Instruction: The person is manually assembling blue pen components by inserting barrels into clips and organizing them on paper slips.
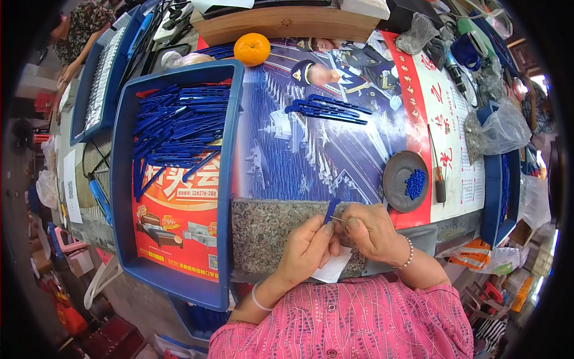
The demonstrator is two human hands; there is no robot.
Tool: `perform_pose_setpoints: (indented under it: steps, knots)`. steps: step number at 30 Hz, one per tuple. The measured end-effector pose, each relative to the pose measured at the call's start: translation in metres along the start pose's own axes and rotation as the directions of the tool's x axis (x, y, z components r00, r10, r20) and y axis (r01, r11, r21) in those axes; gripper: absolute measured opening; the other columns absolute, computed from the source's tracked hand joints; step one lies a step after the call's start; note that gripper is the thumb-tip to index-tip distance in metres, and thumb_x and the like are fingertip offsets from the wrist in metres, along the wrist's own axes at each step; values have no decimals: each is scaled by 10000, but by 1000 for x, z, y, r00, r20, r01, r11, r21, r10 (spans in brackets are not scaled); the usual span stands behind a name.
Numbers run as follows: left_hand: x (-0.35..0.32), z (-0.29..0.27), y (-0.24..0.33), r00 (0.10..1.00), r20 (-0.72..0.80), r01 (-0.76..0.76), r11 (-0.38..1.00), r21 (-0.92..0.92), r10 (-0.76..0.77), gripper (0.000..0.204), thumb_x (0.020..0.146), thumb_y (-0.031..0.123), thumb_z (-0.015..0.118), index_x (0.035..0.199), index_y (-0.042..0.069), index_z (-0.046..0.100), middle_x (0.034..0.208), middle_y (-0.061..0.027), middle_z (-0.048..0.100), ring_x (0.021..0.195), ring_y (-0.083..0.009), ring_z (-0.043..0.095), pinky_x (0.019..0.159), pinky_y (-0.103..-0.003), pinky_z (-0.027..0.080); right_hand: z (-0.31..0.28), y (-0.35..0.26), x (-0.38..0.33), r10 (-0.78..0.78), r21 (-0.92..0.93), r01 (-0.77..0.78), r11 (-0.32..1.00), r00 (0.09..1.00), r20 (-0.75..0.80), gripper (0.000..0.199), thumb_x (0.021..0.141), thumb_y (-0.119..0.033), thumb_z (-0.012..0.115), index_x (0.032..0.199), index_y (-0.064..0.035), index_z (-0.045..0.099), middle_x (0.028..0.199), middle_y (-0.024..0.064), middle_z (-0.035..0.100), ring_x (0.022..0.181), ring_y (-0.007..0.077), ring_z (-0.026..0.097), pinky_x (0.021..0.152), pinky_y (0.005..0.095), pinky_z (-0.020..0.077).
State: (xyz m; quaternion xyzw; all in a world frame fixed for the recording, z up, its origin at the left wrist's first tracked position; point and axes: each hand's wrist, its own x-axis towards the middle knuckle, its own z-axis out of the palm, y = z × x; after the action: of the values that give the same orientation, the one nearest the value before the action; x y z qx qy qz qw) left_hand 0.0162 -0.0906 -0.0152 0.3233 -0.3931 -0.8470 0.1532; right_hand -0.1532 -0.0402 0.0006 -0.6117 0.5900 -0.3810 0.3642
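My left hand (306,246) pinches a slim blue plastic strip (332,207) upright over a speckled stone slab (260,230). A thin metal pick or tweezer-like tool (338,220) is gripped in my right hand (372,232), its tip at the strip; its exact kind is unclear. Folded white paper (333,268) sits below my fingers. Just beyond my right hand, a dark round dish (394,194) holds a heap of tiny blue pieces (415,183). A bundle of similar blue strips (332,109) lies farther back on the poster.
A blue tray (122,197) at left holds a pile of blue strips (179,122) on a printed sheet. Behind it sits an orange fruit (252,49). A screwdriver (439,185) lies right of the dish. A wooden box (287,24) stands at the back; another blue bin (495,230) is at right.
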Motion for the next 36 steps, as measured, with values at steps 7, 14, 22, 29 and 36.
perform_pose_setpoints:
  steps: [7,14,22,29,36]
  knots:
    - [1,4,1,997,-63,-47,997,66,52,180,969,119,402,898,7,523,618,-16,533,442,-30,420,403,-192,324,1,-9,3,-37,-159,34,987,999,-13,190,889,-170,493,745,-46,485,600,119,535,540,310,560,481,384,433]
    - [1,5,0,990,-94,-92,986,139,106,182,960,112,413,865,1,523,585,-16,540,446,-40,449,406,-208,343,1,-10,3,20,-109,-22,994,1000,-19,199,895,-177,473,748,-43,491,587,118,544,548,312,570,483,392,437]
    - [1,7,-2,980,-123,-119,956,269,157,169,952,115,424,857,9,516,586,-41,560,464,-90,508,431,-251,385,1,-13,3,46,-174,-48,984,999,-13,206,895,-185,473,743,-49,496,571,111,541,520,304,561,473,404,431]
    - [2,9,-2,956,-133,-181,882,436,262,130,937,81,431,854,3,494,591,-79,568,506,-170,583,467,-297,432,11,-8,2,-76,-332,58,941,996,-42,205,856,-203,519,707,-66,488,555,96,509,480,276,539,449,389,416]
    - [2,6,-7,940,-59,-255,807,532,336,56,913,48,458,882,2,467,592,-107,561,510,-231,597,467,-326,437,21,12,-2,-170,-199,150,969,981,-92,278,895,-198,444,662,-46,445,542,92,426,445,282,458,450,366,373]
